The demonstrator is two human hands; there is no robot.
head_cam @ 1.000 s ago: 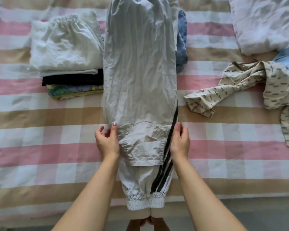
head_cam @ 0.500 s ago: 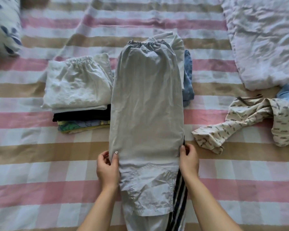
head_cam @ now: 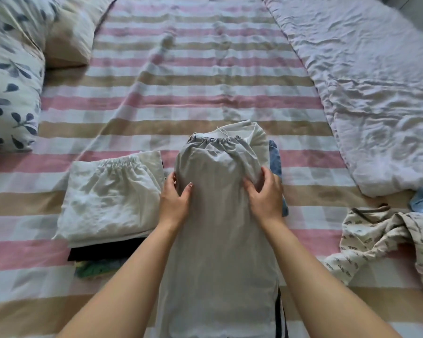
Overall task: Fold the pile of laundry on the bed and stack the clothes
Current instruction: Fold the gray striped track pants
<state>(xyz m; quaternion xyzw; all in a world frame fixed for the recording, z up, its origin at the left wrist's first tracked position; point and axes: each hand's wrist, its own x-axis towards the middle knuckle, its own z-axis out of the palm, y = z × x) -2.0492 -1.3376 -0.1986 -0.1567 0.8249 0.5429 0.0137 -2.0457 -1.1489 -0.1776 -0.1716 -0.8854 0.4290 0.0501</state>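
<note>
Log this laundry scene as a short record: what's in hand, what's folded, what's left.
in hands: grey pants, laid lengthwise on the striped sheet
left hand: grips the pants' left edge
right hand: grips the right edge, near the waistband
folded stack: white garment on top, black garment beneath, left of the pants
unfolded: patterned garment, to the right
</note>
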